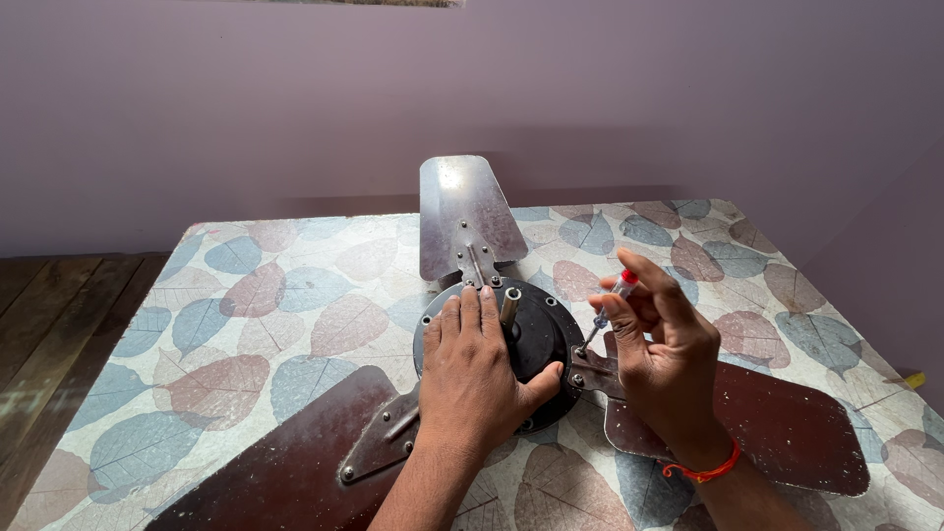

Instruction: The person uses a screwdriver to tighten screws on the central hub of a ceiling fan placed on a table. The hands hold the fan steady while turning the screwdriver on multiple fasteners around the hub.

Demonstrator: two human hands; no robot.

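A dark brown ceiling fan lies on the table, with its round black motor hub (543,324) in the middle and a short metal shaft (509,306) standing up. My left hand (474,379) presses flat on the hub. My right hand (661,346) holds a small screwdriver (608,308) with a clear handle and red cap, tip down on a screw at the right blade's bracket (593,373). Three blades spread out: far blade (466,213), right blade (787,429), near-left blade (285,462).
The table (295,295) has a leaf-patterned cover in blue and pink. A wooden floor (49,324) shows to the left. A plain purple wall (295,108) stands close behind the table. A red thread band (703,472) circles my right wrist.
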